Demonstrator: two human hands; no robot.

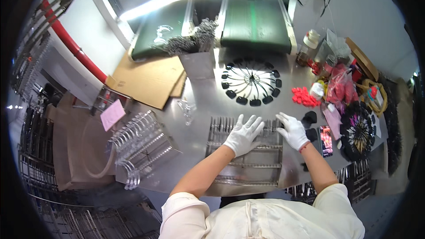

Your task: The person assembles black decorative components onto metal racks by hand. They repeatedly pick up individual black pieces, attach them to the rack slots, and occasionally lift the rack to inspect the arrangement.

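A flat metal rack (pixel 250 165) with several crossbars and a row of upright prongs along its far side lies on the table in front of me. My left hand (pixel 242 137), in a white glove, rests over its far part with the fingers spread and nothing visible in them. At the rack's far right corner is my right hand (pixel 293 132), also gloved, its thumb and fingers apart. What lies directly under both palms is hidden. Dark rounded pieces (pixel 310 117) sit just right of my right hand.
Black-ended parts (pixel 255 102) form a ring beyond the rack. Red pieces (pixel 305 97), a phone (pixel 326 140) and a dark ring-shaped pile (pixel 357 132) are to the right. A second rack (pixel 144 144) and cardboard (pixel 144 77) are left. Two green conveyor belts (pixel 256 24) end at the back.
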